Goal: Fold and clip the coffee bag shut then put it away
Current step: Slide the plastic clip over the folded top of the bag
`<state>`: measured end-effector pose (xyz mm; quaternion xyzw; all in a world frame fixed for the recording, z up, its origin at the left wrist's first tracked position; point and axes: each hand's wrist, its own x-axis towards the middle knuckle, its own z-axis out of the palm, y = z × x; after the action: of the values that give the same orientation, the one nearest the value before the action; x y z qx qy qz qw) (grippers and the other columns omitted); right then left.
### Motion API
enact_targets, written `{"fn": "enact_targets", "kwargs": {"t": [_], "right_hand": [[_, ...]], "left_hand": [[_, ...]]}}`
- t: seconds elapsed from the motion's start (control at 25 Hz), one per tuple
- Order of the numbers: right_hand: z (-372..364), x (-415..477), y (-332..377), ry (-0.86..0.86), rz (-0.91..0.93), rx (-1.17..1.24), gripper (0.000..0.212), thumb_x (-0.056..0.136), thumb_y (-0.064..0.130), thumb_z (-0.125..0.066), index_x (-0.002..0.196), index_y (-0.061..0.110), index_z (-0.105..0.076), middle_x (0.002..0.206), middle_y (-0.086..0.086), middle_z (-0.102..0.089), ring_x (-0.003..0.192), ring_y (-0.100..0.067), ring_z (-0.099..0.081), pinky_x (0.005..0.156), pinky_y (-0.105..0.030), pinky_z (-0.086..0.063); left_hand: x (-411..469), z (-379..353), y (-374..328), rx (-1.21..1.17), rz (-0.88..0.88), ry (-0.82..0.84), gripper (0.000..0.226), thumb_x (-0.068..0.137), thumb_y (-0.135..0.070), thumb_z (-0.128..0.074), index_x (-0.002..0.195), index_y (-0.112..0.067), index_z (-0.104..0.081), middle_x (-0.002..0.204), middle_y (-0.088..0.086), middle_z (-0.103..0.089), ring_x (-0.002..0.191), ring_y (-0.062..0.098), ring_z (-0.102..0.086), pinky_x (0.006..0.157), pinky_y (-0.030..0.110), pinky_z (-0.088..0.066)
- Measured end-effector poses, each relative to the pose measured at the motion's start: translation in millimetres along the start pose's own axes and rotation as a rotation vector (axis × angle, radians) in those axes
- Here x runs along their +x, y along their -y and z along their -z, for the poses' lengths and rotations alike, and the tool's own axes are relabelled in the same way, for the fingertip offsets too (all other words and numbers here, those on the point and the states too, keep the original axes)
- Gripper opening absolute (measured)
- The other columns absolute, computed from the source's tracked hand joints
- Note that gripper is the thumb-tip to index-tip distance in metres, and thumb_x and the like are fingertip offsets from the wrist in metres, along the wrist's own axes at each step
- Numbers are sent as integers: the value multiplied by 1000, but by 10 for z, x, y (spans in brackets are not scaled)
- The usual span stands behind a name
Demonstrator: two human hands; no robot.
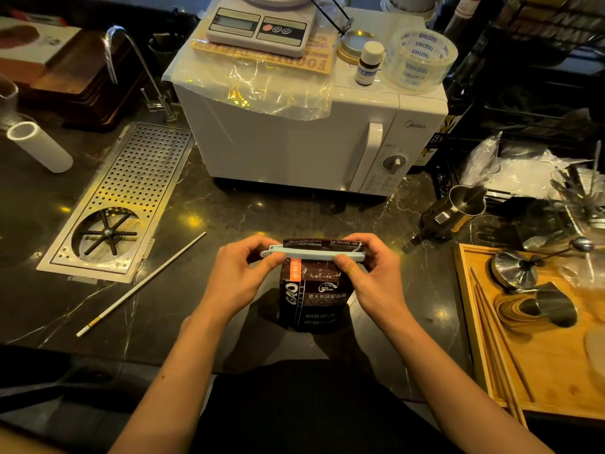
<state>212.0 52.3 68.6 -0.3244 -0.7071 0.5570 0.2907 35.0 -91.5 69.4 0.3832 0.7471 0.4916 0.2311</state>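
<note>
A dark brown coffee bag (314,296) with white lettering stands upright on the dark marble counter, close to the front edge. Its top is folded over. A pale blue bar clip (314,253) lies across the fold, spanning the bag's width. My left hand (242,270) pinches the clip's left end between thumb and fingers. My right hand (370,270) grips the clip's right end, thumb pressed against its front. Whether the clip is snapped closed I cannot tell.
A white microwave (304,139) with a scale (262,27), tape roll (420,59) and small bottle stands behind. A perforated steel drip tray (131,191) and a white stick (140,285) lie left. A steel pitcher (458,208) and a wooden tray (471,322) of tools sit right.
</note>
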Motion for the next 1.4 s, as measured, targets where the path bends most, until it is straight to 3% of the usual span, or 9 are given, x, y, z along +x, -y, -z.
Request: {"fn": "enact_targets", "kwargs": {"t": [0.16, 0.24, 0.4, 0.56, 0.76, 1.08, 1.4], "right_hand": [[13, -10, 8, 7, 4, 2, 38, 83, 7, -74, 95, 42, -63, 91, 10, -69, 88, -16, -68, 76, -27, -57], [29, -16, 24, 40, 6, 1, 38, 83, 8, -75, 95, 42, -63, 91, 10, -69, 88, -15, -68, 77, -27, -57], [105, 31, 117, 138, 21, -76, 26, 83, 10, -76, 100, 25, -65, 95, 6, -69, 90, -16, -67, 79, -31, -56], [205, 135, 316, 328, 108, -330, 26, 81, 22, -79, 105, 20, -67, 96, 9, -71, 90, -6, -66, 77, -20, -52], [97, 293, 506, 514, 245, -711, 30, 88, 27, -69, 117, 20, -66, 109, 1, -72, 100, -18, -66, 85, -41, -54], [73, 290, 503, 559, 197, -742, 35, 89, 30, -67, 123, 26, -61, 114, 3, -71, 105, -19, -65, 87, -46, -53], [9, 263, 482, 484, 199, -682, 28, 83, 27, -73, 110, 25, -69, 99, 5, -75, 92, -17, -68, 79, -43, -55]], "left_hand": [[2, 75, -104, 139, -47, 78, 8, 88, -28, -70, 95, -30, -68, 87, -15, -70, 86, 2, -65, 76, 22, -54], [34, 121, -149, 141, -61, 121, 15, 84, -32, -73, 97, -25, -70, 92, -11, -69, 88, 4, -65, 78, 22, -54], [129, 66, -254, 185, -86, 162, 26, 83, -31, -75, 107, -22, -72, 98, -9, -69, 94, 3, -62, 77, 20, -48], [134, 42, -254, 163, -127, 166, 19, 82, -23, -77, 99, -17, -75, 88, -4, -67, 85, 10, -63, 74, 25, -49], [119, 46, -268, 191, -176, 182, 15, 82, -18, -77, 96, -13, -75, 84, -2, -65, 81, 14, -63, 70, 28, -49], [86, 67, -244, 193, -205, 184, 17, 83, -20, -76, 97, -11, -74, 85, 1, -66, 80, 15, -62, 69, 27, -49], [81, 66, -219, 197, -199, 186, 16, 83, -23, -76, 96, -13, -74, 83, -5, -64, 78, 10, -60, 66, 18, -45]]}}
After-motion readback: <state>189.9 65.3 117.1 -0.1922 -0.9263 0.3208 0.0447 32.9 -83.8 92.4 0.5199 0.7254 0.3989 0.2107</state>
